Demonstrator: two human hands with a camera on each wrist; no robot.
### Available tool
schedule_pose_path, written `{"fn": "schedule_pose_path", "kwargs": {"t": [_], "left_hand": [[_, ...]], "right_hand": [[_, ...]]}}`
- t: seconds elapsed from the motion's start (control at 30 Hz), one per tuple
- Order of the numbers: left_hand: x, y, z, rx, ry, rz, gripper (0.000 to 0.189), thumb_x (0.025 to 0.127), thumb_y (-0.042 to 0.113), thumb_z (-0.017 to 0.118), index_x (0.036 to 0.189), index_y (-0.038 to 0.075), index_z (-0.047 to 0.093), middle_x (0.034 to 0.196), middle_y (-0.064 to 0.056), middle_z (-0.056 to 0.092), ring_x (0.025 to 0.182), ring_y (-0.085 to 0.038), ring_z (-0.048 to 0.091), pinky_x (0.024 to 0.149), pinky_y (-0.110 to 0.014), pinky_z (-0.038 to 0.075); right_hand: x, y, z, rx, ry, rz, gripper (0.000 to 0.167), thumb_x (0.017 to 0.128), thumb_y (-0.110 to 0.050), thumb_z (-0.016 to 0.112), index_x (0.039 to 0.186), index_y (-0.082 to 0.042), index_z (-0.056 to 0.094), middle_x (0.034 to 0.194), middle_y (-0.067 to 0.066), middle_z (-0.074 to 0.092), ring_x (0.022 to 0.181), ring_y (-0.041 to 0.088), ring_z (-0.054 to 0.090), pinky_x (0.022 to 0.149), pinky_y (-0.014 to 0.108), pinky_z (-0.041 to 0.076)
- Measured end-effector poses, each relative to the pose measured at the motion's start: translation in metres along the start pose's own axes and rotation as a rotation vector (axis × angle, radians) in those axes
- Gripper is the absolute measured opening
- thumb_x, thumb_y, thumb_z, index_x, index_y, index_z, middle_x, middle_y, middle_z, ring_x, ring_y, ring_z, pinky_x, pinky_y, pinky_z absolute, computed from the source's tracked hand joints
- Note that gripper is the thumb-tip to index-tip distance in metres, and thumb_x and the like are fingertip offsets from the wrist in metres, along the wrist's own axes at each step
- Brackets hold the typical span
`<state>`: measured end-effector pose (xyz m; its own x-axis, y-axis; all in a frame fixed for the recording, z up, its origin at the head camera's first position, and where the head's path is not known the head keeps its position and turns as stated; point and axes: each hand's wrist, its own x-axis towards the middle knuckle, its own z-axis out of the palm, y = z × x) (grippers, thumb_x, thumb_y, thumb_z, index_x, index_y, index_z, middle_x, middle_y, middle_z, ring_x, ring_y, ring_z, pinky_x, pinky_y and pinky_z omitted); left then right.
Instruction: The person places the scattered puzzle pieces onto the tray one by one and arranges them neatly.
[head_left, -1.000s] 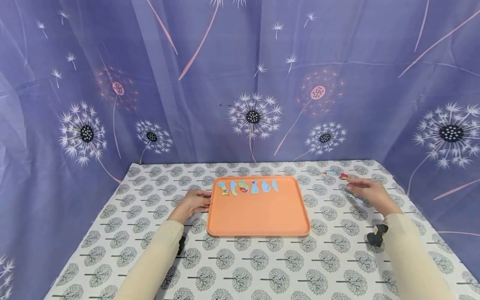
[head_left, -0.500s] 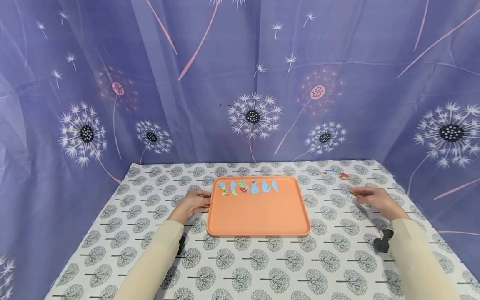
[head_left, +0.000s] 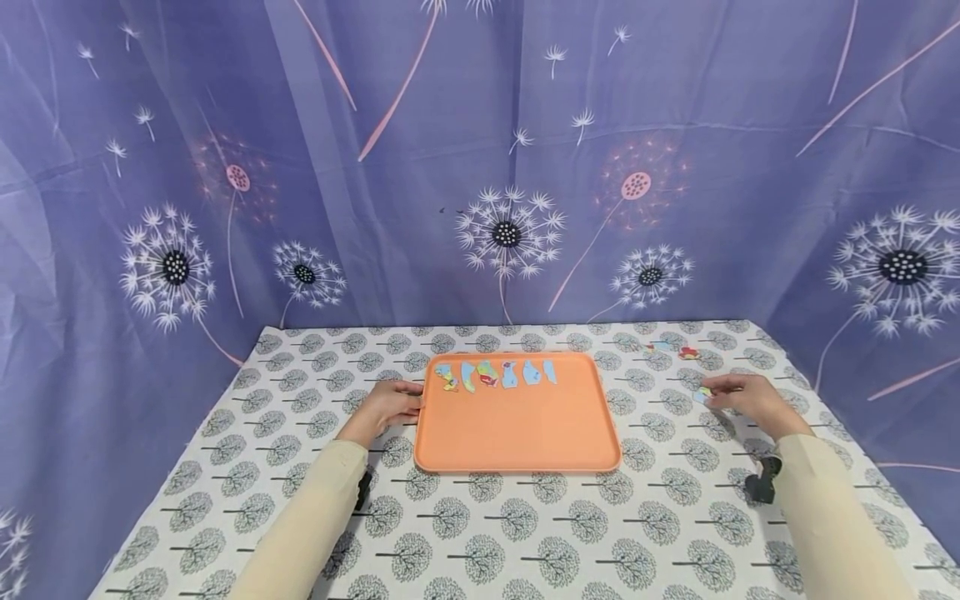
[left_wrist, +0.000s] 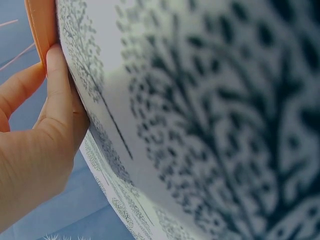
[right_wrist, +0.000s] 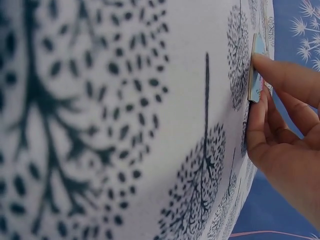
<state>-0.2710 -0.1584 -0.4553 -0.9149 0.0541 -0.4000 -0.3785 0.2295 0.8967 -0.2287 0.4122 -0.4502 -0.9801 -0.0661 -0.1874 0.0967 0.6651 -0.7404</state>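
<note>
An orange tray (head_left: 517, 433) lies on the table, with several blue, green and red puzzle pieces (head_left: 487, 373) in a row along its far side. My left hand (head_left: 390, 406) holds the tray's left edge; thumb and finger meet at the orange rim (left_wrist: 44, 22) in the left wrist view. To the right of the tray, my right hand (head_left: 752, 402) pinches a light-blue puzzle piece (head_left: 702, 394) close to the cloth. The right wrist view shows this flat piece (right_wrist: 257, 82) from its edge, thumb on its face. Fingers hide part of it.
Farther back on the right lie a red puzzle piece (head_left: 688, 353) and a light-blue one (head_left: 660, 345). A white tree-print cloth (head_left: 517, 533) covers the table. Behind it hangs a purple dandelion-print curtain (head_left: 420, 250).
My right hand has moved from near the red piece toward me and slightly right, and now pinches the light-blue puzzle piece. The left hand and the tray have stayed put.
</note>
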Motion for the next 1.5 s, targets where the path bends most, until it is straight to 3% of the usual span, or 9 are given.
{"fn": "schedule_pose_path", "kwargs": {"t": [0.17,0.4,0.5,0.6,0.73,0.8,1.17,1.5], "left_hand": [[0.000,0.000,0.000,-0.001,-0.003,-0.003,0.040,0.087,-0.002,0.067,0.126,-0.006,0.058,0.085,-0.013,0.067,0.068,-0.016,0.066,0.071,-0.030,0.062],[-0.003,0.000,0.002,0.001,0.008,-0.003,0.039,0.087,-0.001,0.068,0.125,-0.005,0.059,0.085,-0.014,0.067,0.066,-0.016,0.066,0.068,-0.028,0.062],[-0.003,0.000,0.002,-0.006,0.006,0.001,0.039,0.087,-0.002,0.067,0.125,-0.006,0.058,0.084,-0.014,0.067,0.066,-0.015,0.066,0.067,-0.027,0.062],[-0.002,0.000,0.001,-0.017,0.004,-0.004,0.039,0.087,-0.002,0.067,0.125,-0.006,0.058,0.084,-0.013,0.067,0.065,-0.015,0.065,0.068,-0.027,0.062],[-0.001,0.000,0.001,-0.021,-0.001,-0.002,0.039,0.087,-0.002,0.067,0.125,-0.006,0.058,0.084,-0.013,0.067,0.065,-0.015,0.065,0.068,-0.027,0.062],[-0.001,-0.001,0.001,-0.017,0.002,0.001,0.039,0.087,-0.002,0.068,0.125,-0.006,0.059,0.083,-0.013,0.067,0.065,-0.015,0.065,0.068,-0.028,0.062],[0.002,-0.002,0.001,0.012,0.018,-0.004,0.038,0.087,0.001,0.069,0.124,-0.002,0.060,0.082,-0.011,0.067,0.066,-0.015,0.066,0.067,-0.027,0.062],[0.002,-0.003,0.000,0.009,0.015,0.004,0.039,0.087,0.001,0.069,0.125,-0.002,0.060,0.084,-0.012,0.068,0.068,-0.015,0.067,0.069,-0.029,0.062]], "right_hand": [[0.001,0.002,0.002,-0.009,0.057,-0.011,0.053,0.089,-0.018,0.069,0.132,0.007,0.051,0.123,0.028,0.053,0.102,0.030,0.057,0.089,0.056,0.050],[-0.002,0.003,0.003,-0.014,0.115,-0.004,0.049,0.093,-0.024,0.065,0.130,0.006,0.053,0.125,0.030,0.054,0.108,0.039,0.055,0.086,0.056,0.050],[-0.003,0.000,0.003,-0.002,0.129,0.006,0.051,0.095,-0.030,0.062,0.132,0.004,0.053,0.126,0.028,0.056,0.100,0.027,0.060,0.084,0.047,0.053],[-0.002,-0.005,0.003,0.046,0.143,0.028,0.054,0.094,-0.034,0.062,0.133,0.003,0.052,0.122,0.019,0.061,0.090,0.009,0.060,0.080,0.033,0.054],[0.005,-0.014,0.006,0.161,0.157,0.038,0.055,0.093,-0.030,0.065,0.133,0.004,0.050,0.106,-0.003,0.067,0.084,0.001,0.062,0.079,0.024,0.057],[0.007,-0.017,0.007,0.211,0.157,0.028,0.056,0.093,-0.029,0.066,0.134,0.006,0.049,0.101,-0.010,0.067,0.083,0.002,0.064,0.079,0.023,0.058],[0.025,-0.039,0.028,0.408,0.124,-0.006,0.055,0.093,-0.014,0.065,0.135,0.013,0.041,0.097,-0.007,0.066,0.085,0.007,0.068,0.086,0.028,0.058],[0.048,-0.067,0.050,0.562,0.094,-0.027,0.048,0.088,-0.008,0.069,0.126,0.013,0.050,0.093,-0.002,0.067,0.084,0.010,0.069,0.084,0.026,0.058]]}}
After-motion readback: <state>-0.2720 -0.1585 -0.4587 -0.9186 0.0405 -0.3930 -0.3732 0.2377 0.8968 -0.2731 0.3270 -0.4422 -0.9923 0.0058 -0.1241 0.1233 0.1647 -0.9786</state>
